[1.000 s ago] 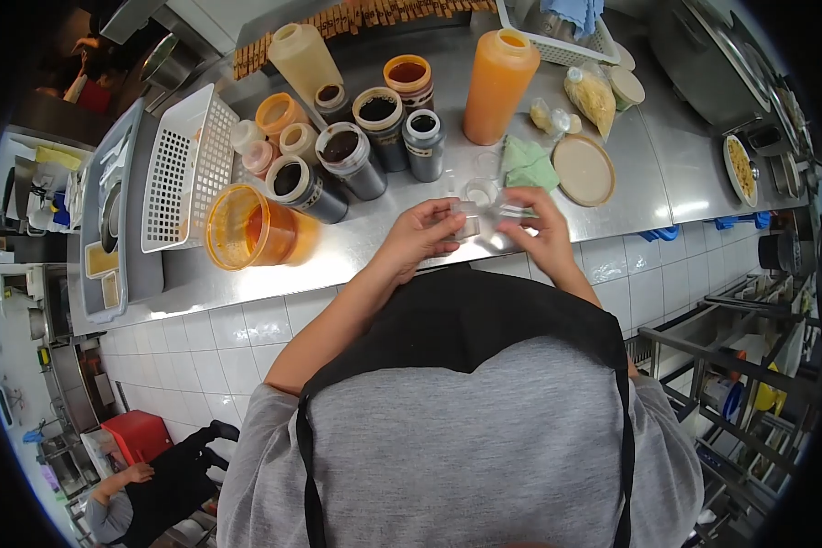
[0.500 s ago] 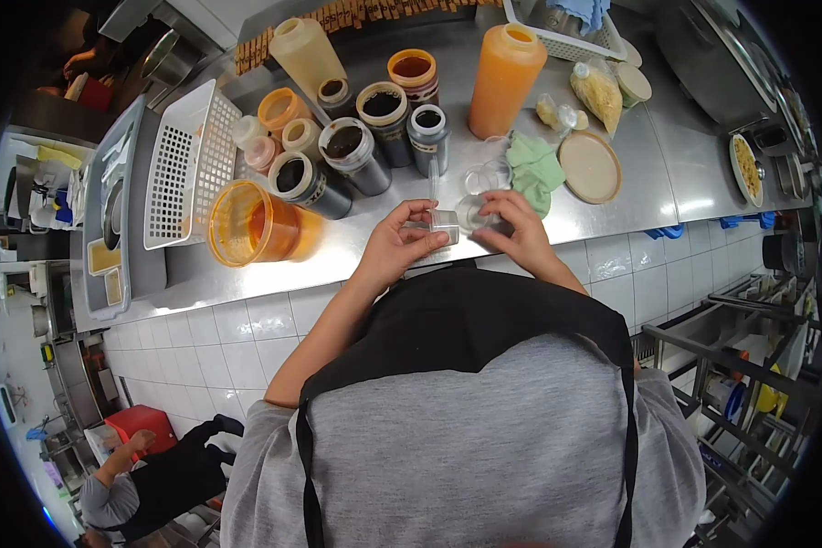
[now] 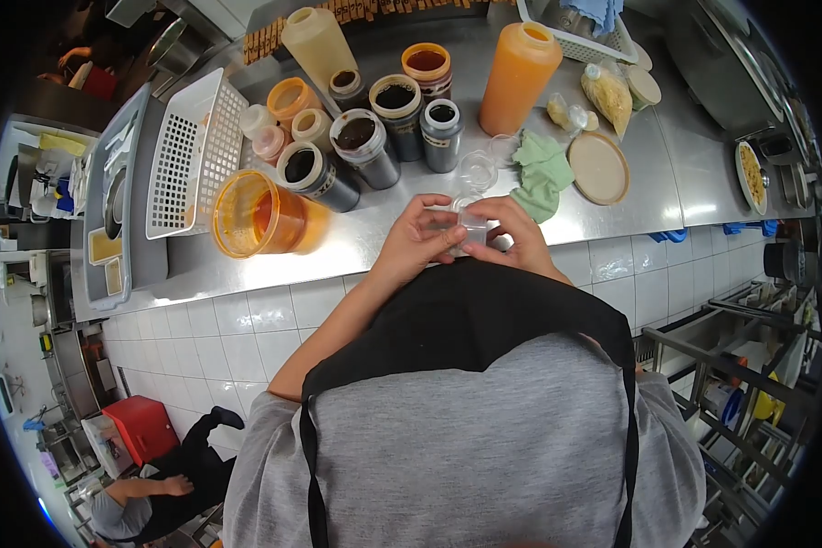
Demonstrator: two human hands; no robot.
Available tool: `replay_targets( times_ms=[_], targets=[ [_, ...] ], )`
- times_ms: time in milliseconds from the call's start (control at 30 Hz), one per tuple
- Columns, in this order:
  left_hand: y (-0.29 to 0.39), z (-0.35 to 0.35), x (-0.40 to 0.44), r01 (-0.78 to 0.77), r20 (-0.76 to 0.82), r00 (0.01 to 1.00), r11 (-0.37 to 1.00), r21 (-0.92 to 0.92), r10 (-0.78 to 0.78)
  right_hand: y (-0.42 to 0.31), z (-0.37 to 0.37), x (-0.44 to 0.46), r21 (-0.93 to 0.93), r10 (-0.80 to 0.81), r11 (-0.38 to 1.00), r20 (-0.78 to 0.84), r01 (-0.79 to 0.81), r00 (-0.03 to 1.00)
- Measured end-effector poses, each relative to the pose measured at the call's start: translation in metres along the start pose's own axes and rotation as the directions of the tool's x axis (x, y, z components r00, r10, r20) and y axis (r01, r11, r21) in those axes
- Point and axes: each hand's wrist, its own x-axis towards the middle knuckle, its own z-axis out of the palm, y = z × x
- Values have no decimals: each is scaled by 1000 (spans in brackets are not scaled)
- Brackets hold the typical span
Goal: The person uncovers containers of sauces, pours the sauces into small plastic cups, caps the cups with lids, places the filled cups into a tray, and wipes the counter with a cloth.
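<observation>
My left hand (image 3: 423,236) and my right hand (image 3: 513,233) meet over the counter's front edge, fingers curled around a small clear plastic cup (image 3: 471,222). My fingers hide part of the cup. Just beyond them, several clear round plastic pieces, seemingly cups or lids (image 3: 478,170), sit on the steel counter. To their right is a crumpled green cloth (image 3: 542,173). A squeeze bottle of dark sauce (image 3: 441,137) stands behind my left hand.
A white basket (image 3: 190,155) and an open orange-stained tub (image 3: 260,219) are at the left. Several sauce bottles (image 3: 365,151) are grouped at the centre. A tall orange bottle (image 3: 518,82), a round beige lid (image 3: 599,168) and a bag of yellow food (image 3: 605,96) lie rightward. Another person (image 3: 160,493) is behind.
My hands have come together: the cup in my left hand and the clear piece at my right hand, apart before, are now between both hands. The other person has shifted their arm.
</observation>
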Motion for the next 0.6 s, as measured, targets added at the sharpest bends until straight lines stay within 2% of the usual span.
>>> replay_targets(
  times_ms=[67, 100, 167, 200, 300, 367, 400, 467, 500, 567, 600],
  targets=[
    [-5, 1, -1, -187, -110, 976, 982, 32, 189, 4, 2, 0, 46, 28, 999, -172, -21, 985],
    [-5, -1, -1, -187, -110, 976, 982, 30, 189, 4, 2, -1, 45, 29, 999, -171, -22, 985],
    [-5, -4, -3, -251, 35, 968, 932, 261, 250, 4, 2, -3, 75, 78, 995, -165, -67, 983],
    [-3, -3, -4, -251, 34, 968, 933, 260, 250, 4, 2, -3, 74, 78, 995, -164, -67, 983],
    [2, 5, -7, -296, 10, 951, 897, 329, 310, 2, 0, -3, 22, 54, 998, -154, -51, 987],
    [-3, 6, -6, -386, 4, 906, 822, 418, 424, -3, -3, -2, -179, -98, 981, -147, 71, 984],
    [-3, 6, -7, -387, 4, 905, 822, 418, 425, -5, -1, -3, -180, -98, 981, -147, 71, 984],
    [-1, 7, -9, -298, -8, 945, 871, 391, 327, -11, 4, -7, -53, 110, 991, -182, -122, 977],
    [-4, 6, -8, -298, -9, 945, 871, 391, 327, -13, 3, -9, -54, 110, 991, -181, -122, 977],
    [-11, 3, -5, -236, 1, 971, 953, 190, 240, -16, 0, -10, -183, 8, 982, -153, -36, 988],
    [-13, 4, -5, -236, 1, 971, 953, 190, 240, -17, -2, -8, -184, 7, 982, -153, -36, 988]
  ],
)
